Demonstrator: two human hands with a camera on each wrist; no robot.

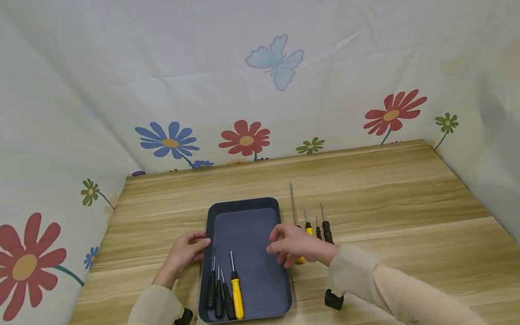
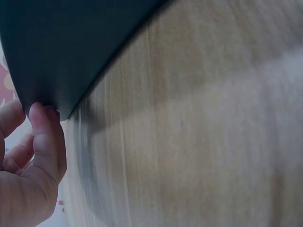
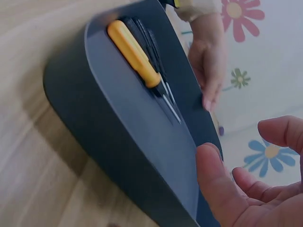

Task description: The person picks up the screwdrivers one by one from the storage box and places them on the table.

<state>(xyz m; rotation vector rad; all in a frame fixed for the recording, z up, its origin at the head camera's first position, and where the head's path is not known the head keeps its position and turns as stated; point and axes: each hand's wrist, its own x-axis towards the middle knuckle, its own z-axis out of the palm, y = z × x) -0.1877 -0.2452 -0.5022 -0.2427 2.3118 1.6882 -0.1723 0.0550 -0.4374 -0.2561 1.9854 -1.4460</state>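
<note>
White fabric backdrop with printed flowers and a pale butterfly, wood-grain table below it. Dark blue-grey rectangular tray sits on the near half of the table, long side running away from the person.

Tray contents: three black-handled screwdrivers plus one yellow-handled screwdriver, bunched at the near left, tips pointing away. Four more lie on the table just right of the tray: long-shaft screwdriver, yellow-and-black screwdriver, small black screwdriver, larger black screwdriver. Right hand and forearm hide part of their handles.

Left hand: pinching the tray's left wall, thumb at the rim, bent fingertips against the outside. Right hand: over the tray's right rim, fingers loosely bent, thumb well apart from them, nothing held. Can't tell if it touches the rim.

Handling notes, my read: left hand should just brace the tray; squeezing or lifting would roll the drivers inside. For any pickup, take one by the handle, not the thin shaft; neighbours sit close, so pinch narrow. Long shaft is the awkward one: lift it over the rim level, tip away. Lay drivers down parallel to the others, no dropping, since round grips could roll.
</note>
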